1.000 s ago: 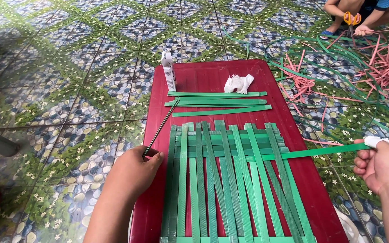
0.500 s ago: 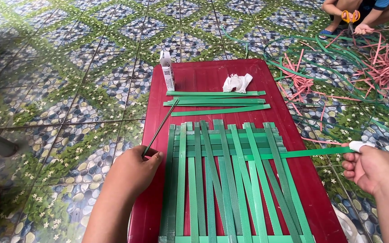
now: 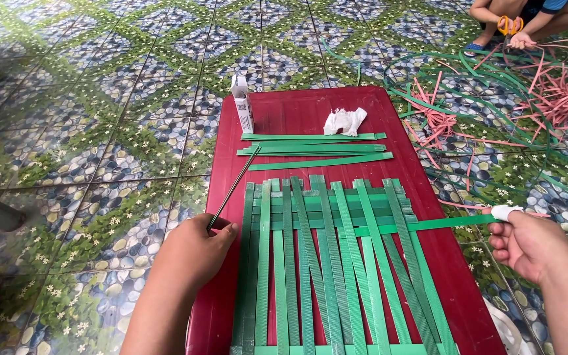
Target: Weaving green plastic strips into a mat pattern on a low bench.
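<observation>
Left hand (image 3: 192, 253) grip closed on thin metal rod (image 3: 235, 186), rod angling up and away from grip. Just right of it: woven green strap mat (image 3: 336, 263) on red worktop (image 3: 310, 108). Right hand (image 3: 527, 243) grip pinches horizontal green strap (image 3: 428, 225) end, fingertip bandaged

Surface: low red table (image 3: 310, 108) on patterned tile floor (image 3: 100, 131).
On table: green woven strip mat (image 3: 327, 263), loose green strips (image 3: 313, 148), crumpled white tissue (image 3: 344, 121), small white carton (image 3: 242, 103).
On floor: scattered pink and green strips (image 3: 527, 98).
</observation>
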